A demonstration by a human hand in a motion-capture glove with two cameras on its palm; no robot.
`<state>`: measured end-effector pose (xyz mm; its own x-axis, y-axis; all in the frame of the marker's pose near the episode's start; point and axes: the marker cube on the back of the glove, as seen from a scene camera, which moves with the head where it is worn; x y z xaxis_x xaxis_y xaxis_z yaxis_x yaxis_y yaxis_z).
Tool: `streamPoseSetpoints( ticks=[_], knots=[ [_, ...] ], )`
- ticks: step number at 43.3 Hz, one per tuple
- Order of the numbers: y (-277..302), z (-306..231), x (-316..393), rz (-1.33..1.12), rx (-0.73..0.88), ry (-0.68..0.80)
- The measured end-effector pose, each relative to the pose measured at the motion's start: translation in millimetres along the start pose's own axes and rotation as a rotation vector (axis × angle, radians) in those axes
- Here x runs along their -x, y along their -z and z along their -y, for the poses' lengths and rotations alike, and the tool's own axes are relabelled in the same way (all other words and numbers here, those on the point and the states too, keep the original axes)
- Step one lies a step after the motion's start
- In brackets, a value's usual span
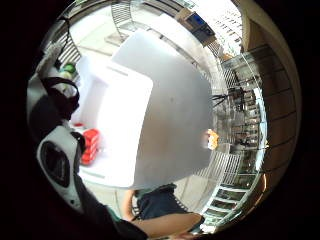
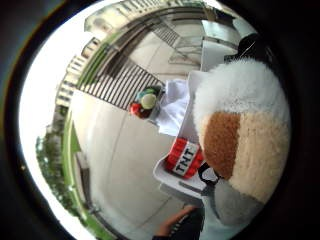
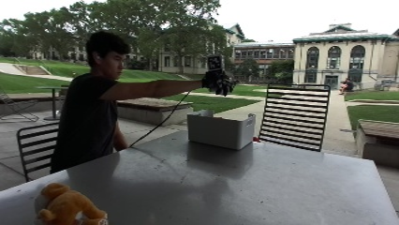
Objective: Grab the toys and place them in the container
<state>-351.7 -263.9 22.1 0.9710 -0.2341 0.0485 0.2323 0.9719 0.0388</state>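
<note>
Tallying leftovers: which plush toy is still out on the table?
The orange plush toy at the table's near corner; the red TNT block lies inside the white container.

The outside camera sits low at the near end of the surface [image 3: 249, 183], facing the white bin [image 3: 221, 129] across it. Both palm cameras look down from above that bin, apparently fairly high; all three share it.

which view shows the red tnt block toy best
The thumb side palm view: the TNT block lies in the white container, its label readable. The little finger side view shows only a red block there, no lettering. The outside view hides it behind the container's wall.
</note>
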Motion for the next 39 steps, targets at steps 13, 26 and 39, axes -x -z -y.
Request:
streamPoseSetpoints(
  ticks=[13, 26, 39],
  knots=[
    [-4.6, 0.4, 8.9, 0.015, 0.007, -0.007],
    [-2.4, -15.2, -53.4, -0.006, 0.072, 0.041],
    [23.3, -46.1, -148.0, -0.097, 0.05, 0.026]
  ],
)
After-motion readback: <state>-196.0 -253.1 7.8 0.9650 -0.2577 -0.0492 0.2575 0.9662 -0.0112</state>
